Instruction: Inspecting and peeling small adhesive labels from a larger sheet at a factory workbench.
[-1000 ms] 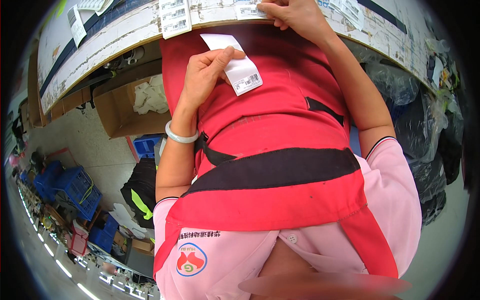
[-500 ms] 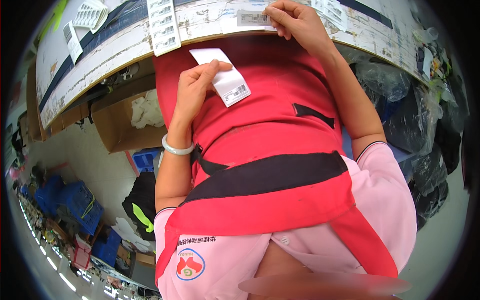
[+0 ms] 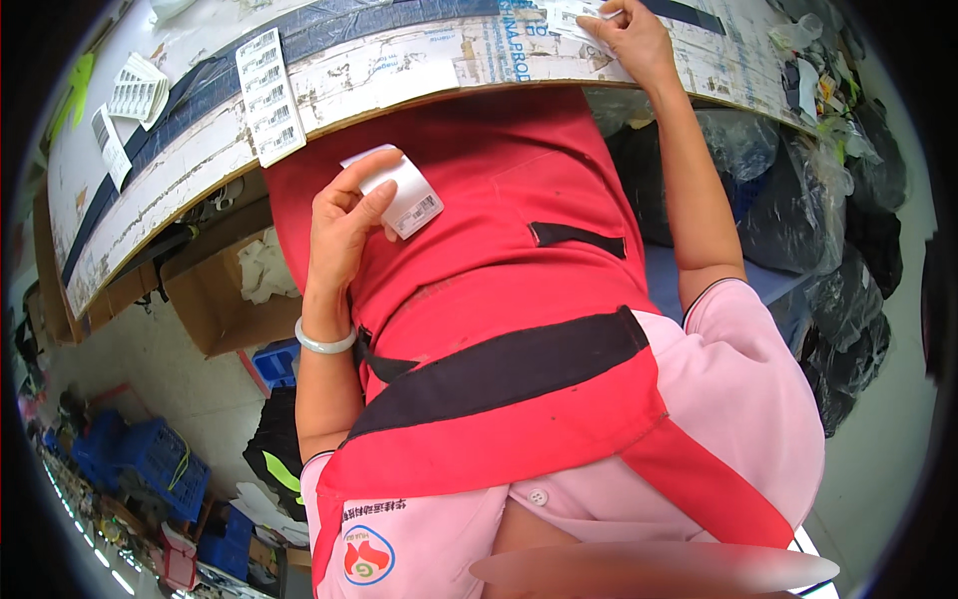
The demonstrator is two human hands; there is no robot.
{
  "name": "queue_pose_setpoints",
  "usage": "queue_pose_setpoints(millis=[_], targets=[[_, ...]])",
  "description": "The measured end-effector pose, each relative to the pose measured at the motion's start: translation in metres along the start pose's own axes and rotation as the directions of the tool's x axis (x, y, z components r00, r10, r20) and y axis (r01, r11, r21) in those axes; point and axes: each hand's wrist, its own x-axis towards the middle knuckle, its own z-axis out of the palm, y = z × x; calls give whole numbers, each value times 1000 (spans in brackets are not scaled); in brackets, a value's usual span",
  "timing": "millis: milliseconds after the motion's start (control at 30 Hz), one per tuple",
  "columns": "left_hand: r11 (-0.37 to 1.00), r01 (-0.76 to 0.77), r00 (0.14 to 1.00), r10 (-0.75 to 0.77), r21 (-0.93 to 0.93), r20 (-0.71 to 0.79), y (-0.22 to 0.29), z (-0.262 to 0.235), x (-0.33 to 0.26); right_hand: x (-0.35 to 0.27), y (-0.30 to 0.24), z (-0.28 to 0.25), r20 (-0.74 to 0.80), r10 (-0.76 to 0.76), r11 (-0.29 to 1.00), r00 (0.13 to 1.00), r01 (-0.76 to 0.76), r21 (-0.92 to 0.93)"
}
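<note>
My left hand [image 3: 344,215] is closed around a white strip of labels [image 3: 417,208], held over the red apron [image 3: 489,200] below the table's edge. The strip curls, and a printed barcode label shows at its lower end. At the far right part of the table, my right hand [image 3: 639,42] pinches the edge of a white printed label sheet [image 3: 579,20] between thumb and fingers. Part of that sheet is cut off by the picture's top. A long strip of barcode labels [image 3: 269,100] lies on the table to the left, overhanging the front edge.
More label sheets [image 3: 140,92] and a narrow label strip [image 3: 110,150] lie at the table's left. The worn white table [image 3: 379,85] has dark tape along it. Below are a cardboard box [image 3: 215,304] and blue crates [image 3: 165,464]; plastic-wrapped dark bags [image 3: 798,220] stand right.
My right hand has moved right and away, from a small grey-and-clear labelled piece at the table edge to the label sheet. The strip in my left hand is more curled. The view has shifted.
</note>
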Motion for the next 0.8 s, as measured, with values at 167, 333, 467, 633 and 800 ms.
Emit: queue_pose_setpoints(millis=[167, 333, 467, 633, 800], targets=[[996, -18, 999, 20, 82, -25, -3, -3, -2, -38, -60, 13, 33, -142, 988, 989, 140, 60], [997, -61, 996, 64, 50, -65, -9, -1, 3, -114, -137, 35, 840, -276, 893, 468, -198, 404], [992, -88, 996, 91, -92, 27, -6, -1, 4, -127, -136, 56, 800, -263, 725, 539, -437, 532], [989, -89, 996, 90, 114, -6, -11, -8, -2, -130, -143, 61, 786, -236, 746, 571, -412, 523], [985, -37, 998, 29, 168, 49, -14, -12, -2, -124, -143, 61, 576, -451, 777, 682, -19, 630]])
